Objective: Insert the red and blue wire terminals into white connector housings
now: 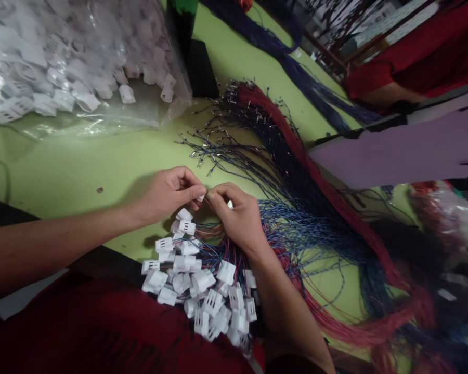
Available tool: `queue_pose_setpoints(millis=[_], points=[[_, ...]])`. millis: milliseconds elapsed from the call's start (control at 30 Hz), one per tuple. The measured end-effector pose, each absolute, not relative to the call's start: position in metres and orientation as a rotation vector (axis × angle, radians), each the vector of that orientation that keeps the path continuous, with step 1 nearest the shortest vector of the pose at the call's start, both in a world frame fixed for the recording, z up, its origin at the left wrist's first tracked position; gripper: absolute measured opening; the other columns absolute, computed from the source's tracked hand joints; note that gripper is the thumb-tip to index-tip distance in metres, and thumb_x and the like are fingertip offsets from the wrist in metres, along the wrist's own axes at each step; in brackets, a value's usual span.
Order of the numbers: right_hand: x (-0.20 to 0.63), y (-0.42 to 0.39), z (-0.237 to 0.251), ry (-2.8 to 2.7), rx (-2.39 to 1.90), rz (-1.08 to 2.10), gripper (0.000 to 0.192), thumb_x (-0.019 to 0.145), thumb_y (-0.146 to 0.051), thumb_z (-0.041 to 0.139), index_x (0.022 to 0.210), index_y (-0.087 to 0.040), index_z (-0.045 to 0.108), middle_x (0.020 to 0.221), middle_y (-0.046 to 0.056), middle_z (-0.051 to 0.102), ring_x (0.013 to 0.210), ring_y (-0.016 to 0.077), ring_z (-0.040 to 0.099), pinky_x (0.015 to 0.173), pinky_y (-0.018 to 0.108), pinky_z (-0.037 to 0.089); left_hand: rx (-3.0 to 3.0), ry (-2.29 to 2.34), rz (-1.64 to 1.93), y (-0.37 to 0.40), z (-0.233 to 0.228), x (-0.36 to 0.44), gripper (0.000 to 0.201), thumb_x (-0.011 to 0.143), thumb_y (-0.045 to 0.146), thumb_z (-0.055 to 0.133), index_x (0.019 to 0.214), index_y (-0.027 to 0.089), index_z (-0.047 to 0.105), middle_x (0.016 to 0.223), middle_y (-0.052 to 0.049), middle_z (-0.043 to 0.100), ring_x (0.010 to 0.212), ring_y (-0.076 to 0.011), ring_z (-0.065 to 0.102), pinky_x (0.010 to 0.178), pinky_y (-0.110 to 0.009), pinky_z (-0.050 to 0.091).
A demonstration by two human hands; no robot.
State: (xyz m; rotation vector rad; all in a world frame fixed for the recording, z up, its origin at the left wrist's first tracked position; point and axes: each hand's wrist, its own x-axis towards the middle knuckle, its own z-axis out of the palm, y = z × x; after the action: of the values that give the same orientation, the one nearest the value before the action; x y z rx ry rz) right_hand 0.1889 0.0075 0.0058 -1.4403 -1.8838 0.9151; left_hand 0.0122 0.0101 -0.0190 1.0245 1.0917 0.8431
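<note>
My left hand [171,193] pinches a small white plastic connector housing [200,197], mostly covered by the fingers. Close against it, my right hand [236,210] has thumb and forefinger pressed together at the housing's edge. A thin wire seems to be between those fingertips, though it is too small to make out surely. Below both hands lies a pile of white connector housings [203,280] with red and blue wires attached. Farther off, loose dark wires with metal terminals [214,148] fan out toward my hands from a thick bundle.
A clear plastic bag [101,117] full of white housings takes up the upper left. Red wires [296,140] and blue wires [315,228] run along the right of the green table [62,161]. At the upper right is another person's red sleeve [421,62].
</note>
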Motion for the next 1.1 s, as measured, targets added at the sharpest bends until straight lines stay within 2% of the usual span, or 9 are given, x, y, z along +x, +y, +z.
queue_pose_setpoints(millis=[200,333,433,600,767,833,933,1000,1100], points=[[0.229,0.016,0.053,-1.612,-1.592,0.475,0.021,0.093,-0.036,0.055,0.081,-0.021,0.064,0.073,0.001,0.065,0.068,0.0143,0.06,0.067,0.029,0.047,1.181,1.09,0.805,0.009,-0.014,0.007,0.03,0.081,0.044,0.067,0.092,0.016,0.064,0.079,-0.004,0.071,0.072,-0.0154,0.066,0.066,-0.027,0.052],[0.259,-0.021,0.086,-1.945,-1.911,0.535,0.041,0.091,-0.042,0.059,0.056,-0.02,0.055,0.053,-0.002,0.053,0.05,0.0108,0.045,0.053,0.027,0.032,1.425,1.049,0.719,0.001,-0.01,0.002,0.034,0.083,0.048,0.063,0.09,0.015,0.069,0.088,-0.009,0.074,0.073,-0.0168,0.062,0.061,-0.025,0.047],[0.271,-0.067,0.081,-2.148,-2.166,0.635,0.043,0.09,-0.041,0.059,0.053,-0.02,0.052,0.05,-0.002,0.05,0.047,0.0104,0.04,0.051,0.027,0.024,1.577,1.042,0.639,-0.005,-0.008,-0.002,0.04,0.085,0.05,0.058,0.097,0.014,0.071,0.09,-0.01,0.075,0.072,-0.0172,0.062,0.062,-0.026,0.046],[0.263,-0.13,0.049,-2.024,-2.017,0.818,0.028,0.095,-0.035,0.046,0.079,-0.02,0.064,0.072,0.001,0.066,0.064,0.0144,0.057,0.06,0.026,0.038,1.974,1.062,0.419,-0.003,0.011,0.0,0.055,0.087,0.058,0.039,0.099,0.016,0.071,0.096,-0.012,0.076,0.084,-0.0231,0.065,0.075,-0.03,0.047],[0.212,-0.144,0.042,-1.873,-1.811,0.591,0.024,0.095,-0.028,0.048,0.09,-0.018,0.069,0.087,0.007,0.072,0.081,0.0179,0.063,0.076,0.03,0.046,2.264,1.058,-0.194,0.01,0.04,0.044,0.069,0.082,0.075,0.029,0.069,0.019,0.068,0.073,-0.012,0.07,0.07,-0.0265,0.063,0.067,-0.033,0.043],[0.19,-0.141,0.041,-1.908,-1.723,0.49,0.024,0.095,-0.023,0.048,0.091,-0.016,0.07,0.09,0.009,0.072,0.087,0.0195,0.064,0.083,0.033,0.048,2.223,1.03,-0.351,0.011,0.044,0.069,0.062,0.077,0.073,0.04,0.062,0.018,0.064,0.064,-0.011,0.065,0.064,-0.0248,0.06,0.063,-0.032,0.041],[0.176,-0.144,0.042,-1.982,-1.568,0.395,0.026,0.096,-0.021,0.046,0.094,-0.015,0.071,0.098,0.012,0.073,0.096,0.021,0.064,0.091,0.036,0.049,2.217,1.007,-0.435,0.009,0.043,0.093,0.036,0.06,0.052,0.068,0.061,0.017,0.063,0.059,-0.008,0.062,0.063,-0.0232,0.057,0.06,-0.031,0.04],[0.186,-0.156,0.041,-1.908,-1.514,0.308,0.025,0.097,-0.022,0.046,0.099,-0.016,0.071,0.105,0.012,0.073,0.102,0.0212,0.064,0.093,0.037,0.049,2.233,0.963,-0.413,0.008,0.04,0.096,0.028,0.056,0.043,0.069,0.064,0.018,0.063,0.062,-0.007,0.063,0.065,-0.0221,0.056,0.06,-0.03,0.04],[0.217,-0.188,0.036,-1.561,-1.634,0.112,0.019,0.094,-0.023,0.052,0.101,-0.02,0.069,0.106,0.01,0.072,0.103,0.0217,0.065,0.094,0.039,0.05,2.206,0.866,-0.346,0.012,0.036,0.086,0.024,0.061,0.041,0.062,0.07,0.019,0.061,0.073,-0.005,0.066,0.069,-0.0193,0.057,0.06,-0.027,0.041]])
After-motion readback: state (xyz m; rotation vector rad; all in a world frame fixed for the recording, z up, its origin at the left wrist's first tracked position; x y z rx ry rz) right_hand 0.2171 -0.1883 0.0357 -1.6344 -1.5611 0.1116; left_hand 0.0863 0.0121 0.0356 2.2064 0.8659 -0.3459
